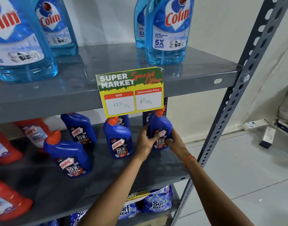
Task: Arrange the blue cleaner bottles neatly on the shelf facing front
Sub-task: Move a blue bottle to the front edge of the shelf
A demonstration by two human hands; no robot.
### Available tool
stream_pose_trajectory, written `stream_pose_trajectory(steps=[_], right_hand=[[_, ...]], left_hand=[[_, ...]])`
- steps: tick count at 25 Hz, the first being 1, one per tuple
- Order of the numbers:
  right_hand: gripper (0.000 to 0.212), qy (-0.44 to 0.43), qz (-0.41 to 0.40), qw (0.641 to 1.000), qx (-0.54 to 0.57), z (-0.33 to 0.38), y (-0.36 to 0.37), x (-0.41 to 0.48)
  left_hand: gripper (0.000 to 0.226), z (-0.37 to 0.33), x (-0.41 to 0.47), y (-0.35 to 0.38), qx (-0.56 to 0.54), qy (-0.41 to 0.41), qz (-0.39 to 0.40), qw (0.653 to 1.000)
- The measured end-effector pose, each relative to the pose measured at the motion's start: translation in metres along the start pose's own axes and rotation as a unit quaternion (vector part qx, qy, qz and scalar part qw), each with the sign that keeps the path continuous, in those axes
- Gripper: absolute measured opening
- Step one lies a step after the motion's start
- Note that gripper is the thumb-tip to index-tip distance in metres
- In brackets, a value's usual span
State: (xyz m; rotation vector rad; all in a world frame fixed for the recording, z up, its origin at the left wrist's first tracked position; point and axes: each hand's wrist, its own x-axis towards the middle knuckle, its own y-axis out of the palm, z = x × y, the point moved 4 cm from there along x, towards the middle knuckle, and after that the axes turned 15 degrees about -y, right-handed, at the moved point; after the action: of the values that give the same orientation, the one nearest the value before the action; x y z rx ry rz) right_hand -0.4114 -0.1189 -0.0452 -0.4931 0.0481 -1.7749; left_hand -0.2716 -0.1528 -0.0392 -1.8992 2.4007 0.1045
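Several dark blue Harpic cleaner bottles with orange caps stand on the middle grey shelf (156, 162). The rightmost blue bottle (159, 126) is gripped from both sides: my left hand (145, 141) on its left flank, my right hand (174, 143) on its lower right. Its label faces front, partly covered by my fingers. A second blue bottle (118, 137) stands upright just left of it, label forward. A third (67, 154) stands nearer the front edge and a fourth (79, 128) further back. More blue bottles stand behind, half hidden by the price card.
A yellow price card (131, 93) hangs from the upper shelf's edge. Light blue Colin bottles (167, 30) stand above. Red cleaner bottles (8, 203) fill the left. Surf Excel packs (158, 201) lie below. The grey slotted upright (221, 124) runs at the right; boxes (267, 137) lie on the floor.
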Motion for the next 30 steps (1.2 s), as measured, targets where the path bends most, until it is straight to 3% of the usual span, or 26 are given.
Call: stream_pose_trajectory(steps=[8, 14, 30], right_hand=[[0.04, 0.084, 0.019, 0.995, -0.058, -0.008, 0.001, -0.03], [0.035, 0.09, -0.001, 0.994, -0.066, -0.006, -0.005, -0.075], [0.031, 0.141, -0.043, 0.989, -0.006, -0.002, -0.011, -0.102]], left_hand=[[0.027, 0.043, -0.02, -0.014, 0.134, -0.035, 0.04, 0.99], [0.039, 0.061, -0.066, -0.006, 0.23, -0.032, -0.043, 0.972], [0.036, 0.052, -0.108, 0.009, 0.225, -0.063, -0.086, 0.969]])
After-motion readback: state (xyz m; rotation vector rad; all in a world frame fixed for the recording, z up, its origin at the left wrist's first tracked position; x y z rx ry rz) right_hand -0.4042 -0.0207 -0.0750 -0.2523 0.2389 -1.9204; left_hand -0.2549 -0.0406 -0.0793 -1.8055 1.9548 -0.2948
